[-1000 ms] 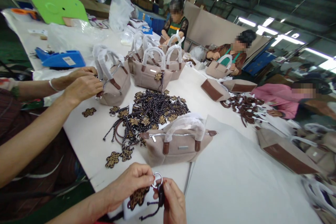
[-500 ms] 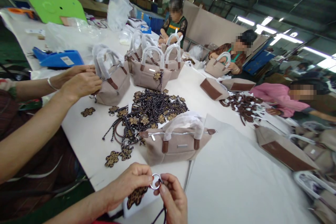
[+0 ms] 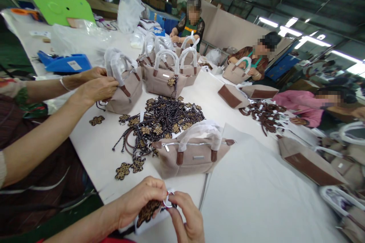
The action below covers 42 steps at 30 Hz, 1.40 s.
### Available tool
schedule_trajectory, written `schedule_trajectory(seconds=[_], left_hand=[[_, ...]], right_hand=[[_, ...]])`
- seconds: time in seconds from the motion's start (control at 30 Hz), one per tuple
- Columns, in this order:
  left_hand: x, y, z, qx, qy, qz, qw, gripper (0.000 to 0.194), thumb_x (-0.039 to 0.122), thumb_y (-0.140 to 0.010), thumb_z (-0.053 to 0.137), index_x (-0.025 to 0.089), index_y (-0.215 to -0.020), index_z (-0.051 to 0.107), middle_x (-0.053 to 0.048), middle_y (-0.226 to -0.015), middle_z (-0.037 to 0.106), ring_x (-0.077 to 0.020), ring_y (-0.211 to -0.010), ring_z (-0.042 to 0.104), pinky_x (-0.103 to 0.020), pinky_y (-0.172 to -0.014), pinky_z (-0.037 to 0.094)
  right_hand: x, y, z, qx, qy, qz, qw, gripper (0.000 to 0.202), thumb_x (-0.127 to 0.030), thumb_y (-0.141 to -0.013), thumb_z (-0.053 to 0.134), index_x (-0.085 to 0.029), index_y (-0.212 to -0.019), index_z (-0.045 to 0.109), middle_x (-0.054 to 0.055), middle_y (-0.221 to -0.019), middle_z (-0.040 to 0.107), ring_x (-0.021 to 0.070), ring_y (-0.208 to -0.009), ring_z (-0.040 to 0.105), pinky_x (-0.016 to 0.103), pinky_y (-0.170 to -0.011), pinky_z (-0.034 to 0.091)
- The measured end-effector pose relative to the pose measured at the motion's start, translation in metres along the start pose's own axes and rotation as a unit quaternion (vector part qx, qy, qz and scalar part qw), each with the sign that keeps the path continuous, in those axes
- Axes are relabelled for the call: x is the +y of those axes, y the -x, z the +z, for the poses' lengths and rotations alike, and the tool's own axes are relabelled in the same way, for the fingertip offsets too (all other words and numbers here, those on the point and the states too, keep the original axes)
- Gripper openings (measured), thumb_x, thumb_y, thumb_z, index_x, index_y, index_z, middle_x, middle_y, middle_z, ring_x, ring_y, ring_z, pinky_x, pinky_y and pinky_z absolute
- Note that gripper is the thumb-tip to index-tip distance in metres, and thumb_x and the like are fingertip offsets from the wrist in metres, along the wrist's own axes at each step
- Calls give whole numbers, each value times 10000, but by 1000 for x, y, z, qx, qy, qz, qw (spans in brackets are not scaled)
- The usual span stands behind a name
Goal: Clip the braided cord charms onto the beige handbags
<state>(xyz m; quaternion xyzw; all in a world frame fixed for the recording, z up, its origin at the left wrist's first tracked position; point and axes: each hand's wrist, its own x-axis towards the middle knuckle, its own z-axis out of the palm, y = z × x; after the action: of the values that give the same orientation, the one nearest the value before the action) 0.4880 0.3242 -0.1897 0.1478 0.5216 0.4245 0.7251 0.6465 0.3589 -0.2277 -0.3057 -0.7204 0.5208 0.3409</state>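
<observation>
Our left hand [image 3: 139,199] pinches a flat leopard-print flower charm [image 3: 148,211] and, with our right hand [image 3: 186,218], grips its small round metal key ring [image 3: 167,199] low at the table's near edge. Just beyond lies a ribbed beige handbag [image 3: 191,155] with 2 wrapped handles, on the smooth white table [image 3: 256,197] in a dim workshop.

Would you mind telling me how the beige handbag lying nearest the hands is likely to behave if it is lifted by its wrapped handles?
The beige fabric handbag with brown leather tabs lies slumped on the white table, so it probably sags rather than holding its shape. It looks flat and empty, so likely light. Its plastic-wrapped handles may feel slippery.
</observation>
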Motion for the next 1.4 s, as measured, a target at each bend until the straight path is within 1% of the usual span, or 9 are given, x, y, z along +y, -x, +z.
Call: schedule_trajectory(seconds=[0.2, 0.27, 0.37, 0.5, 0.63, 0.83, 1.13, 1.23, 1.4], left_hand=[[-2, 0, 0, 8, -113, 11, 993, 251, 396, -649, 541, 147, -622, 526, 36, -508, 476, -100, -479, 429, -205, -460, 298], [-7, -2, -4, 19, -167, 61, 984, 250, 392, -703, 517, 147, -738, 558, 19, -609, 526, -118, -565, 475, -215, -521, 346], [-12, -3, -9, 20, -248, 196, 949, 244, 349, -798, 461, 164, -879, 597, -25, -807, 589, -156, -779, 541, -249, -723, 409], [-12, -3, -10, -11, -310, 305, 900, 178, 275, -796, 487, 164, -773, 625, -47, -867, 582, -163, -854, 552, -247, -805, 406], [-9, -3, -5, 13, -314, 276, 908, 81, 184, -693, 540, 163, -678, 617, -25, -825, 562, -146, -813, 551, -224, -755, 413], [-7, -7, -7, -14, -289, 207, 934, 142, 225, -696, 526, 155, -782, 614, -3, -791, 553, -99, -628, 517, -198, -592, 403], [3, -1, -3, -19, -350, 185, 918, 129, 233, -663, 532, 152, -660, 632, -12, -753, 554, -105, -610, 492, -200, -578, 382], [5, 0, 1, -28, -324, 186, 927, 171, 256, -664, 534, 148, -673, 666, -18, -745, 542, -107, -604, 492, -207, -577, 383], [0, -4, -1, -21, -251, 224, 942, 146, 274, -638, 605, 150, -657, 680, -15, -725, 527, -117, -639, 491, -213, -596, 380]], right_hand=[[2, 3, -1, -16, 8, 50, 999, 168, -280, -863, 498, -283, -944, 644, 4, -813, 651, 134, -753, 588, 220, -685, 436], [2, 4, 0, -1, -1, 63, 998, 177, -322, -865, 487, -274, -944, 638, 7, -810, 643, 131, -737, 581, 214, -676, 435], [3, 4, 3, 18, -33, 110, 993, 225, -392, -860, 471, -249, -912, 636, 6, -733, 610, 131, -677, 559, 217, -647, 436], [8, 5, 7, 27, -107, 183, 977, 290, -463, -831, 486, -215, -837, 635, -14, -625, 545, 112, -593, 502, 209, -576, 403], [6, 4, 9, 45, -155, 223, 961, 307, -488, -784, 546, -195, -788, 641, -26, -574, 530, 95, -542, 463, 207, -555, 382], [6, 5, 10, 65, -198, 225, 952, 337, -504, -753, 576, -175, -752, 644, -17, -549, 543, 101, -522, 477, 218, -536, 380], [15, 9, 10, 82, -193, 216, 954, 304, -469, -773, 579, -173, -828, 621, -30, -553, 536, 93, -508, 488, 209, -503, 381], [14, 9, 8, 89, -181, 201, 959, 291, -457, -783, 575, -183, -872, 609, -31, -561, 545, 100, -523, 509, 209, -511, 403], [11, 9, 3, 104, -65, 125, 985, 209, -380, -822, 545, -233, -950, 620, 21, -824, 645, 144, -765, 596, 242, -709, 475]])
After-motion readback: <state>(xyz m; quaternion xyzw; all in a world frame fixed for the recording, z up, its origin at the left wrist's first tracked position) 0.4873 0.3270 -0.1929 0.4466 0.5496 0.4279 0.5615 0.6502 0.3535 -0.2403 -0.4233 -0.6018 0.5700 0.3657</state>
